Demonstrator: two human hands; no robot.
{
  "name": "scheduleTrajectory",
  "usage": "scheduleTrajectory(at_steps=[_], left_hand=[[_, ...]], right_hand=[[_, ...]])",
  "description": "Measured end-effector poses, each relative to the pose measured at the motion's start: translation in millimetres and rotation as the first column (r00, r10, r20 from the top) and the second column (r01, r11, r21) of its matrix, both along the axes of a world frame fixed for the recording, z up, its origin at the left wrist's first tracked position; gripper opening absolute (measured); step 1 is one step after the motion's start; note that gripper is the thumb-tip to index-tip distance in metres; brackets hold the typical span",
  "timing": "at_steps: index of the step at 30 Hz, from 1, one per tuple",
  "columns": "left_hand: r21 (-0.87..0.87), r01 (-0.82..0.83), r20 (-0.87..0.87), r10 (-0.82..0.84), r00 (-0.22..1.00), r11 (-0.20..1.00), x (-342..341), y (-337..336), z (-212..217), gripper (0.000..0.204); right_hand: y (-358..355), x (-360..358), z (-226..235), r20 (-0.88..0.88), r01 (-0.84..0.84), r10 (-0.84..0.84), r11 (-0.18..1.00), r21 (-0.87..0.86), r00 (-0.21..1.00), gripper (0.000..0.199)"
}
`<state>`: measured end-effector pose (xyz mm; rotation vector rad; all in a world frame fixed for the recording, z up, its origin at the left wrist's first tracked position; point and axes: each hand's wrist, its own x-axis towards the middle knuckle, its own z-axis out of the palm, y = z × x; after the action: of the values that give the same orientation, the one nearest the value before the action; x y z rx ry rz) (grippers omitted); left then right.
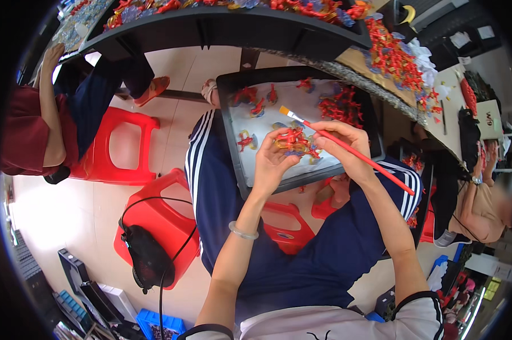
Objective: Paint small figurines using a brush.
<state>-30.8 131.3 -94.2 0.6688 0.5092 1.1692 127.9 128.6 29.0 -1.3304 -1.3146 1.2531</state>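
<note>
My left hand (pixel 272 160) holds a small red and yellow plastic figure (pixel 294 140) over a black tray (pixel 233 141) resting on my knees. In my right hand (pixel 347 148) is a red-handled paintbrush (pixel 352 153), its pale bristle tip pointing up-left just above the figure. The tray is lined with white paper and carries several more red, yellow and blue figures, with a cluster (pixel 341 105) at its far right.
A black workbench (pixel 222 28) ahead is heaped with red and blue parts. Red plastic stools (pixel 125 147) stand to my left; one (pixel 154 226) carries a black device with a cable. A person in red sits at left, another at right.
</note>
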Motion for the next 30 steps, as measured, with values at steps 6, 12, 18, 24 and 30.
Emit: scheduleTrajectory(at_steps=[6,12,18,24,30], left_hand=[[0.034,-0.018,-0.069,0.021,0.997,0.999,3,10,6,0.065],[0.105,0.009,-0.221,0.015,0.975,0.994,16,4,4,0.064],[0.134,0.033,-0.268,0.005,0.963,0.990,23,-2,8,0.067],[0.144,0.009,-0.266,0.030,0.964,0.990,18,-6,11,0.065],[0.183,0.007,-0.345,0.057,0.937,0.983,20,-7,12,0.065]], right_hand=[[-4,14,-28,-0.047,0.123,-0.115,0.957,0.264,0.992,0.015],[-5,22,-25,0.121,0.109,-0.152,0.946,0.305,0.981,0.012],[-12,24,-12,0.127,0.230,-0.277,0.927,0.298,0.952,0.010],[-14,21,-10,0.353,0.074,-0.252,0.891,0.447,0.901,0.005],[-13,19,-10,0.357,0.038,-0.221,0.890,0.455,0.907,0.004]])
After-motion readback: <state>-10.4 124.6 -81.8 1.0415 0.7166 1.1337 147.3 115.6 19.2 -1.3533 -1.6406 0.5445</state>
